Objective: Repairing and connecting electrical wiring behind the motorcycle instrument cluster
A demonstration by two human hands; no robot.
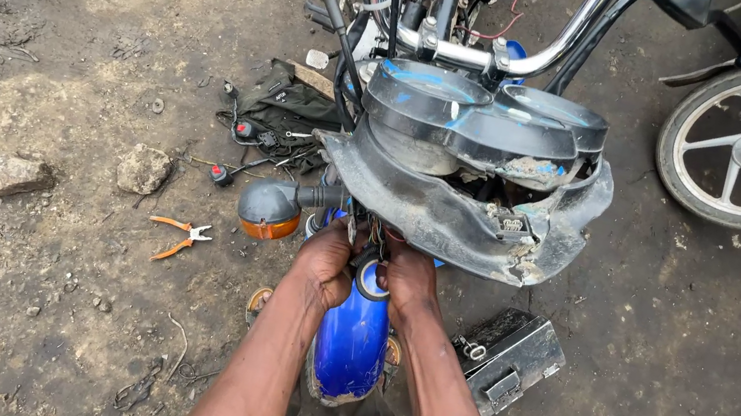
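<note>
Left hand (326, 261), right hand (406, 280) both closed on wiring under instrument cluster (482, 121); blue fender (351, 342) below; orange pliers (179, 237) left of fender.

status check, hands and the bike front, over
Left hand and right hand both gripping parts under the gauge housing, above the blue fender. Housing hides the fingertips. Pliers lie unused.

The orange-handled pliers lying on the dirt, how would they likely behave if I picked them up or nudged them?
The pliers look like metal, so probably stiff and rather heavy for their size. Their handles lie splayed, so the joint may swing loosely when lifted. Lying flat on rough dirt, they would likely scrape rather than roll.
</note>
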